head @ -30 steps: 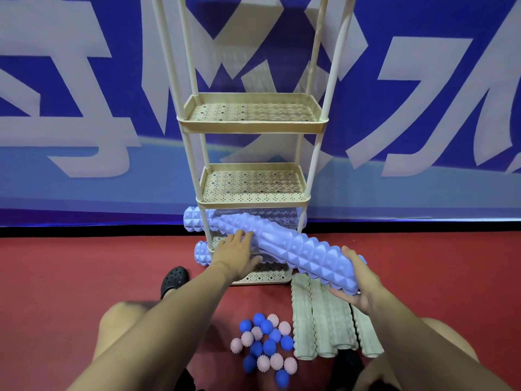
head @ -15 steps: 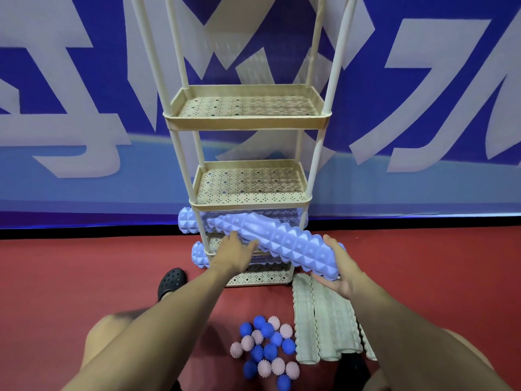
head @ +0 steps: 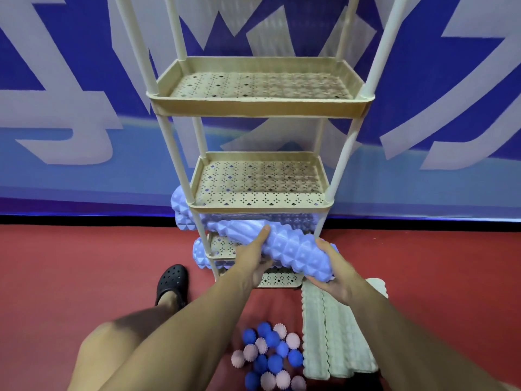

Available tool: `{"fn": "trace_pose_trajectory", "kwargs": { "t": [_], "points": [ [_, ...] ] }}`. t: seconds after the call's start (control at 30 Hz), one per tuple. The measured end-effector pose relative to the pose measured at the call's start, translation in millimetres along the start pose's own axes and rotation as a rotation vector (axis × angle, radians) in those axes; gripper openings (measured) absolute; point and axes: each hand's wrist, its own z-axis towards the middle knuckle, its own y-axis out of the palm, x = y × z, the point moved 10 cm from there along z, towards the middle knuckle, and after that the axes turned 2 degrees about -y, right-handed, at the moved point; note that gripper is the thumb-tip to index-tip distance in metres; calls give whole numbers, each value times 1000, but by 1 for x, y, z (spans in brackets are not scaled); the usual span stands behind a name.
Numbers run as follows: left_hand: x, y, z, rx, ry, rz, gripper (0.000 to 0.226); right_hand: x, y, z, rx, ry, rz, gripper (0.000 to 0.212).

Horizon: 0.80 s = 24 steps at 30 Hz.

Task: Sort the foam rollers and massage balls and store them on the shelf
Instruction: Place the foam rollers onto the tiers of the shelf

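Two knobbly lavender foam rollers (head: 184, 213) already parked on the bottom tier of the tall beige perforated plastic shelf (head: 259, 108), third knobbly lavender foam roller (head: 284, 246) going in right now, tilted across the front of that tier. Left hand (head: 253, 258) cupped round its middle with thumb on top, right hand (head: 335, 275) wrapped under its near end. Still left on the red floor: ridged pale green foam rollers (head: 332, 334) and the pile of spiky blue and pink massage balls (head: 270, 356), so maybe a third done, and both upper tiers bare.
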Motion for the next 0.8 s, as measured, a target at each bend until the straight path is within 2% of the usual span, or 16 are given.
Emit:
{"fn": "trace_pose_trajectory", "kwargs": {
  "t": [0.07, 0.2, 0.33, 0.43, 0.5, 0.57, 0.63, 0.7, 0.8],
  "points": [
    [-4, 4, 9, -4, -8, -9, 72, -3, -1, 11, 31, -36, -96, 33],
    [-4, 10, 20, 17, -12, -65, 91, -21, 14, 20, -43, -184, -144, 32],
    [-4, 6, 32, 88, 12, -131, 110, -18, 15, 31, -46, -195, -148, 46],
    [-4, 1, 35, 130, 32, -157, 102, -9, 9, 37, -2, -161, -146, 57],
    [-3, -5, 37, 145, 54, -155, 98, -10, 3, 41, 57, -173, -186, 73],
    [0, -9, 36, 130, 81, -147, 75, -21, 0, 45, 110, -243, -302, 101],
    [5, -9, 35, 82, 96, -133, 43, -32, 6, 50, 80, -309, -475, 116],
    [12, -10, 36, 33, 109, -136, 32, -36, 10, 55, 35, -325, -555, 118],
    [20, -13, 43, 0, 121, -178, 37, -41, 13, 55, 14, -324, -556, 97]
  ]
}}
